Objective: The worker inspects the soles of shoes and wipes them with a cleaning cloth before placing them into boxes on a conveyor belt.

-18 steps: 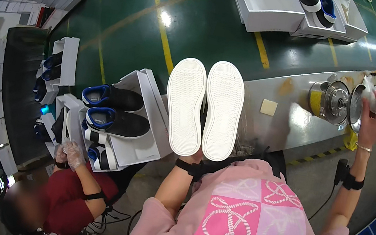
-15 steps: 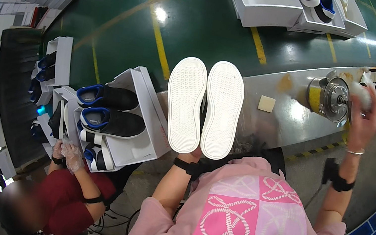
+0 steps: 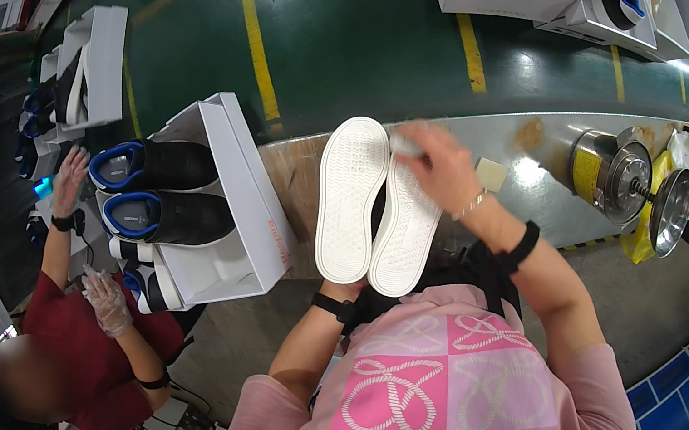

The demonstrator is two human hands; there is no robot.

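Note:
A pair of shoes is held with the white textured soles facing me, a left sole (image 3: 349, 202) and a right sole (image 3: 405, 226) side by side. My left hand (image 3: 342, 290) grips the pair at the near end; most of its fingers are hidden behind the soles. At the far end of the right sole, my right hand (image 3: 438, 165) is closed on a small white wad (image 3: 405, 146), slightly smeared by motion. The hand covers that tip of the sole, and the wad seems to touch it.
A metal can with a dish (image 3: 669, 212) stands on the steel bench at right, and a beige square pad (image 3: 490, 174) lies near my right wrist. To the left, an open white box (image 3: 253, 236) has black shoes (image 3: 169, 216) at it. Beside it, a co-worker's gloved hand (image 3: 108, 302) shows.
My right hand has come left from the metal can to the right sole with the white wad. A co-worker's hands have moved apart, one rising. The view has shifted slightly.

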